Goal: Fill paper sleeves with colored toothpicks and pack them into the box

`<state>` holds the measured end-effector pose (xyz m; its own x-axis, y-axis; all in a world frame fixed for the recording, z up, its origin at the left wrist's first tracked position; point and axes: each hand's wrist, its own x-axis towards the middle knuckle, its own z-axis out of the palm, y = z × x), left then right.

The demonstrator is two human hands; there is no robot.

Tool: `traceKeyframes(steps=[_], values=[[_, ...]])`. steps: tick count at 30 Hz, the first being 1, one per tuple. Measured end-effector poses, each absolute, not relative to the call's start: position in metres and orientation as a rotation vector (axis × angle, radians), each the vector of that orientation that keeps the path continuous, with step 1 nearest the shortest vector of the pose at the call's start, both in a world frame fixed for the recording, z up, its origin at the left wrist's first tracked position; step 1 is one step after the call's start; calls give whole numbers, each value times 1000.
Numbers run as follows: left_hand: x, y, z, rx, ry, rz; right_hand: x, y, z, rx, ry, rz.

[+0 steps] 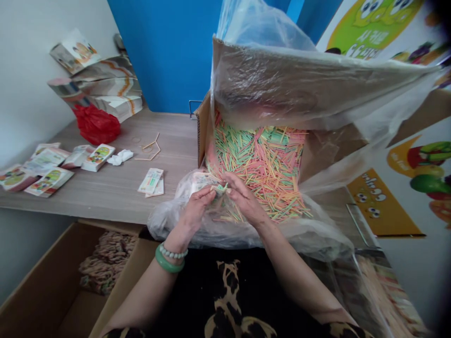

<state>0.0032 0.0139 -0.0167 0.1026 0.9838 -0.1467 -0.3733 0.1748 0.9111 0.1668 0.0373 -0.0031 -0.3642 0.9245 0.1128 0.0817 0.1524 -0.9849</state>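
Observation:
My left hand (197,204) and my right hand (245,199) meet at the front edge of a plastic-lined cardboard box. Between their fingertips is a small bunch of thin green sticks (221,188). The left thumb and fingers pinch its near side, while the right fingers curve round the other end. Fingers partly cover the bunch. Below and beyond my hands lies a heap of loose pink, green, yellow and orange sticks (262,171) in the box. A pale printed packet (200,180) rests on the plastic liner (176,206) just behind my left hand.
Two flat packets (151,182) lie left of the liner. Farther left are several small printed boxes (98,157), a crumpled tissue (120,157), rubber bands, a few sticks and a red plastic bag (95,123). An open carton (42,277) with bundles stands below the table. Clear plastic drapes over the raised cardboard flap (282,80).

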Motion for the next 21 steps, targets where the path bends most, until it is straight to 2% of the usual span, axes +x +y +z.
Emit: traceKeyframes(steps=[7, 11, 21], values=[[2, 13, -20, 824, 926, 1203, 160, 36, -17, -1313, -1499, 1109], [3, 10, -21, 930, 972, 1178, 156, 32, -10, -1249, -1543, 1110], [-21, 5, -6, 1073, 1109, 1392, 124, 24, 0, -1107, -1700, 1010]])
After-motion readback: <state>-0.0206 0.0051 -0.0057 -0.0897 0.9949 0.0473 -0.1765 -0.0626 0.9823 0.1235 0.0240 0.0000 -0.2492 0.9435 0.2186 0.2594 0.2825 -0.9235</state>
